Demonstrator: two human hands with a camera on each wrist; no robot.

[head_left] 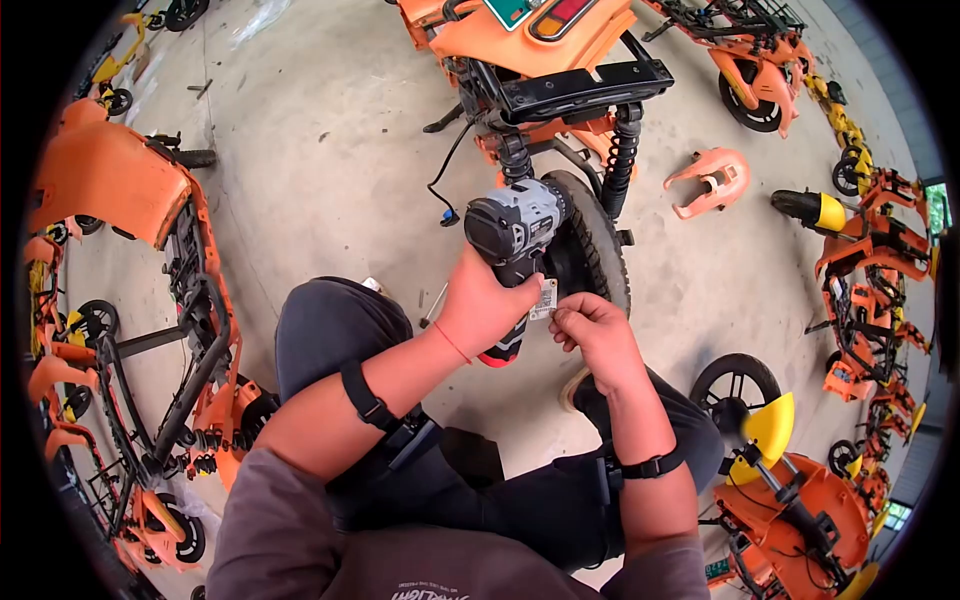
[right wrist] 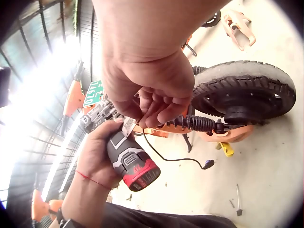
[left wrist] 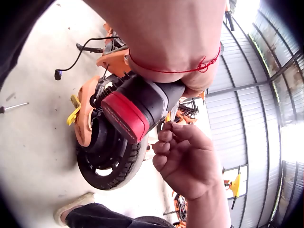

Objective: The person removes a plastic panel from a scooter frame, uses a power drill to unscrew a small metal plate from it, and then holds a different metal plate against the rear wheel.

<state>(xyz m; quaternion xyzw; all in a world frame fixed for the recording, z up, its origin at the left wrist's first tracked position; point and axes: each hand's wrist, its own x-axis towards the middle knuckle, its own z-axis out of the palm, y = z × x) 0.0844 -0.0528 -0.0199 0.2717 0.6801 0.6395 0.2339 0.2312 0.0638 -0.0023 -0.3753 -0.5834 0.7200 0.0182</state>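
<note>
My left hand (head_left: 490, 305) grips a grey-and-black cordless drill (head_left: 512, 222) round its handle. Its red-bottomed battery (left wrist: 126, 116) faces the camera in the left wrist view. In the head view the drill's front end points toward the rear wheel (head_left: 595, 240) of an orange scooter (head_left: 560, 60) and overlaps it. A small white printed tag (head_left: 544, 298) stands beside the drill handle, by my left thumb. My right hand (head_left: 597, 340) pinches the tag's edge between thumb and forefinger, its other fingers curled. The drill's tip is hidden in the wrist views.
A loose cable (head_left: 440, 190) with a blue plug hangs left of the wheel. A screwdriver (right wrist: 238, 202) lies on the concrete floor. An orange shell part (head_left: 712, 182) lies to the right. Partly stripped orange scooters stand at left (head_left: 120, 180) and right (head_left: 880, 250); a loose wheel (head_left: 735, 385) is near my right knee.
</note>
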